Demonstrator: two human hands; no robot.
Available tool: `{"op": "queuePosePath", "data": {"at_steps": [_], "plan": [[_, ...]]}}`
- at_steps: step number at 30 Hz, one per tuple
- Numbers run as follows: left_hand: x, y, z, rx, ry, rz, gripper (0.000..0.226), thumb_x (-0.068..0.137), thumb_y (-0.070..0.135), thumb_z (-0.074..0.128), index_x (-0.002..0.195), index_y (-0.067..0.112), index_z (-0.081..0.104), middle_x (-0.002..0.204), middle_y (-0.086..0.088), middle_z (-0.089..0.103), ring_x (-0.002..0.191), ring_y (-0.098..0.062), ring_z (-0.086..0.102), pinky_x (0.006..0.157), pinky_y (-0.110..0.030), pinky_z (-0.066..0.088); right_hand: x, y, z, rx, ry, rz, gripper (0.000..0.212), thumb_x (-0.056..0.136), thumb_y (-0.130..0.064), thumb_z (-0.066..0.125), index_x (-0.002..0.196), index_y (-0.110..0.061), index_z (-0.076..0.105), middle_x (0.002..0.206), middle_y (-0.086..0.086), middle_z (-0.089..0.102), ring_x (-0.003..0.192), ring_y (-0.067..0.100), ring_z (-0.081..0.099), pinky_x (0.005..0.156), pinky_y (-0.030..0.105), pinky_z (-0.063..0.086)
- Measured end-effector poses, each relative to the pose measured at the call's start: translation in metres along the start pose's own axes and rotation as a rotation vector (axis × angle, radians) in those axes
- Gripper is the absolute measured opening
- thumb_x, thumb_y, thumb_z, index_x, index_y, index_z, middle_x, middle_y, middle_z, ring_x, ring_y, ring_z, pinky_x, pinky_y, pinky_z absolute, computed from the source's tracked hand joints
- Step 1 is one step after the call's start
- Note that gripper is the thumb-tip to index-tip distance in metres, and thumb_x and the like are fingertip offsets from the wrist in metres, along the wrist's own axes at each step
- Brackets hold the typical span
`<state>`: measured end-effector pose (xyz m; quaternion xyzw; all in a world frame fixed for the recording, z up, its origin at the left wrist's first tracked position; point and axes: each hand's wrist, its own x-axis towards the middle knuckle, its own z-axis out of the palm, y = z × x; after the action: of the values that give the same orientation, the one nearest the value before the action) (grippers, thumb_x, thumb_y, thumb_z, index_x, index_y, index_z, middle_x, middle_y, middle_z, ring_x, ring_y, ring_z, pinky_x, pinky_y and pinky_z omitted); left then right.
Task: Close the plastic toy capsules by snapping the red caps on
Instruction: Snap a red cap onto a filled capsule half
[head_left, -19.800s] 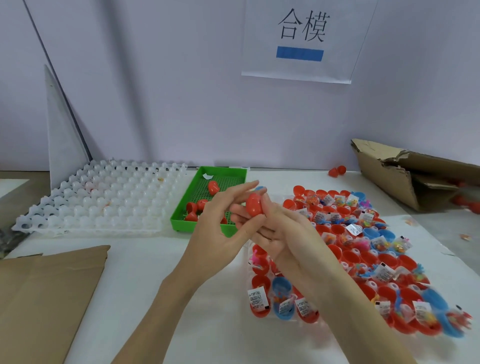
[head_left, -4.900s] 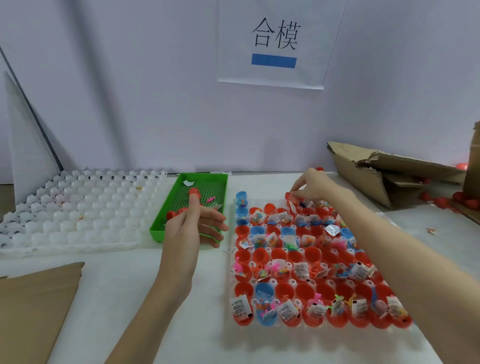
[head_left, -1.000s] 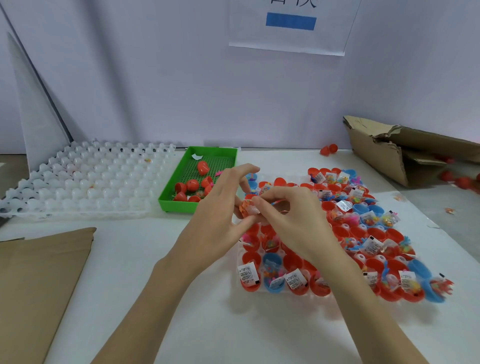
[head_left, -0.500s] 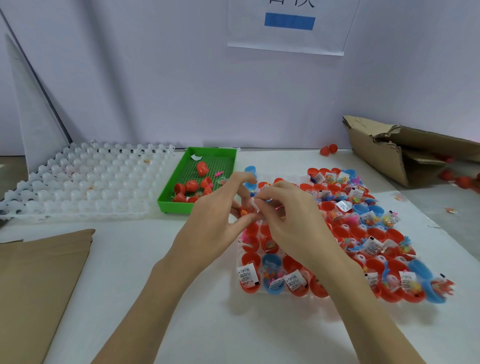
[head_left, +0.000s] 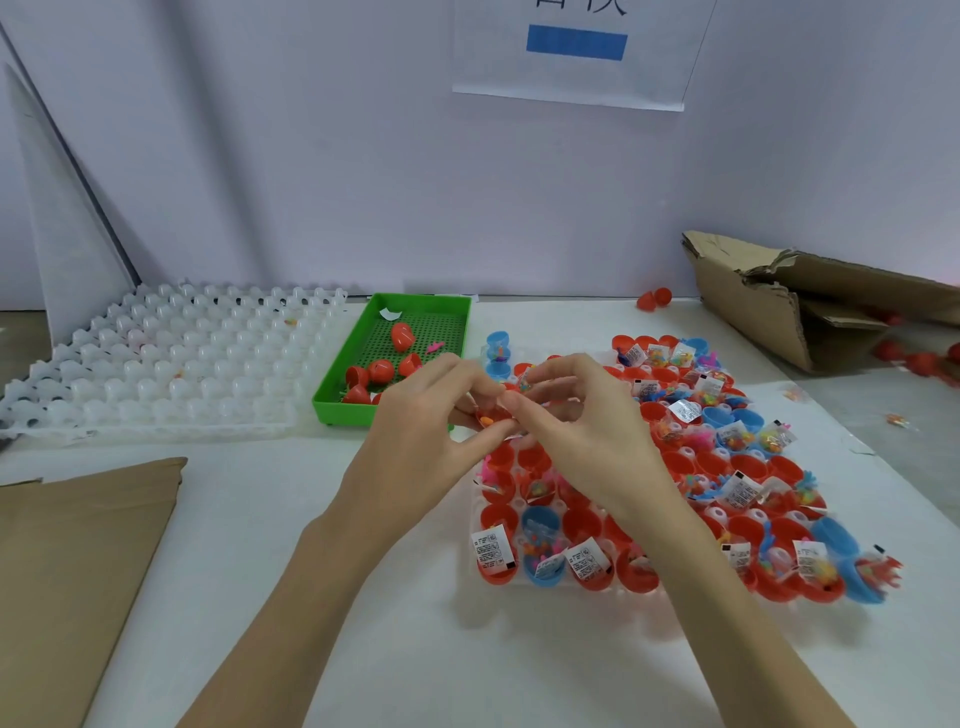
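Fingers of both hands pinch one open red capsule half just right of green tray; cap not visible.

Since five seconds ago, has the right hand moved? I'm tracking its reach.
Yes. The right hand came back from the capsule tray's far edge to meet the left hand.

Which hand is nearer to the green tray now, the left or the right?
Left. The left hand is just beside the green tray, at its near right corner. The right hand is farther right, over the tray of open capsules.
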<state>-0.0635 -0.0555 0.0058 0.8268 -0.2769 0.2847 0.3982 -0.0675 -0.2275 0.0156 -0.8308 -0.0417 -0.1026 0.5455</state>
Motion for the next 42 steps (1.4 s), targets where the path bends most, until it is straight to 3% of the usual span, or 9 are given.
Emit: {"op": "queuePosePath", "data": {"at_steps": [3, 6, 8, 12, 16, 20, 28, 36, 42], "plan": [[0.001, 0.000, -0.001, -0.037, 0.014, -0.010, 0.024, 0.081, 0.017, 0.088, 0.095, 0.002, 0.075, 0.092, -0.005, 0.067, 0.077, -0.012, 0.072, 0.074, -0.023, 0.062, 0.001, 0.000, -0.004, 0.214, -0.076, 0.164, 0.032, 0.099, -0.039, 0.063, 0.126, -0.023, 0.061, 0.094, -0.007, 0.076, 0.079, 0.005, 0.075, 0.078, 0.022, 0.055], [0.000, 0.001, -0.001, -0.075, -0.010, -0.006, 0.023, 0.082, 0.022, 0.086, 0.096, 0.005, 0.079, 0.095, -0.002, 0.064, 0.080, -0.008, 0.070, 0.075, -0.019, 0.061, 0.002, 0.002, -0.008, 0.176, -0.137, 0.157, 0.025, 0.106, -0.029, 0.053, 0.112, -0.017, 0.074, 0.082, -0.010, 0.076, 0.076, -0.001, 0.071, 0.075, 0.019, 0.054], [0.000, 0.001, -0.001, -0.085, -0.006, -0.001, 0.022, 0.083, 0.023, 0.086, 0.097, 0.007, 0.080, 0.098, -0.001, 0.061, 0.082, -0.007, 0.069, 0.076, -0.015, 0.060, 0.002, 0.002, -0.008, 0.249, -0.172, 0.144, 0.021, 0.105, -0.023, 0.057, 0.100, -0.021, 0.078, 0.083, -0.006, 0.077, 0.077, 0.005, 0.069, 0.078, 0.024, 0.055], [0.003, 0.002, -0.002, -0.183, 0.061, -0.053, 0.020, 0.084, 0.023, 0.084, 0.096, 0.007, 0.080, 0.097, -0.001, 0.065, 0.083, -0.010, 0.073, 0.077, -0.017, 0.060, 0.004, 0.001, -0.011, 0.400, -0.115, 0.119, 0.016, 0.098, -0.021, 0.067, 0.112, -0.015, 0.072, 0.097, 0.001, 0.080, 0.092, 0.018, 0.077, 0.082, 0.027, 0.061], [0.005, 0.002, -0.004, -0.383, 0.080, -0.229, 0.014, 0.084, 0.014, 0.083, 0.097, 0.011, 0.081, 0.102, 0.001, 0.067, 0.091, -0.016, 0.074, 0.083, -0.020, 0.059, 0.002, -0.005, -0.011, 0.467, -0.097, 0.022, 0.021, 0.097, -0.018, 0.068, 0.117, -0.014, 0.068, 0.100, 0.000, 0.080, 0.093, 0.016, 0.077, 0.075, 0.021, 0.060], [0.007, 0.001, -0.005, -0.485, 0.094, -0.319, 0.015, 0.089, 0.004, 0.079, 0.104, 0.007, 0.081, 0.109, 0.000, 0.071, 0.096, -0.014, 0.075, 0.086, -0.019, 0.057, 0.004, -0.007, -0.009, 0.400, -0.033, -0.127, 0.021, 0.095, -0.013, 0.072, 0.115, -0.016, 0.066, 0.106, -0.002, 0.078, 0.094, 0.016, 0.076, 0.078, 0.026, 0.061], [0.007, 0.000, -0.005, -0.514, 0.150, -0.366, 0.016, 0.092, 0.001, 0.076, 0.104, 0.010, 0.081, 0.108, 0.004, 0.073, 0.098, -0.008, 0.073, 0.085, -0.016, 0.055, 0.002, -0.007, 0.002, 0.143, 0.047, -0.364, 0.028, 0.091, -0.011, 0.076, 0.109, -0.027, 0.061, 0.103, -0.022, 0.069, 0.095, 0.002, 0.072, 0.079, 0.012, 0.055], [0.004, -0.004, 0.001, -0.422, 0.121, -0.247, 0.017, 0.090, -0.007, 0.074, 0.094, 0.009, 0.077, 0.102, -0.001, 0.071, 0.094, -0.011, 0.071, 0.081, -0.017, 0.054, -0.001, -0.005, 0.004, 0.137, 0.035, -0.379, 0.029, 0.091, -0.013, 0.077, 0.115, -0.026, 0.066, 0.107, -0.012, 0.071, 0.089, 0.005, 0.075, 0.077, 0.017, 0.058], [0.003, -0.004, 0.005, -0.452, 0.099, -0.260, 0.020, 0.093, -0.004, 0.072, 0.101, 0.015, 0.069, 0.096, 0.007, 0.074, 0.093, -0.015, 0.073, 0.084, -0.021, 0.055, -0.001, -0.005, 0.004, 0.144, 0.027, -0.376, 0.028, 0.090, -0.012, 0.077, 0.114, -0.025, 0.069, 0.108, -0.011, 0.071, 0.092, 0.004, 0.074, 0.078, 0.017, 0.058]]}}
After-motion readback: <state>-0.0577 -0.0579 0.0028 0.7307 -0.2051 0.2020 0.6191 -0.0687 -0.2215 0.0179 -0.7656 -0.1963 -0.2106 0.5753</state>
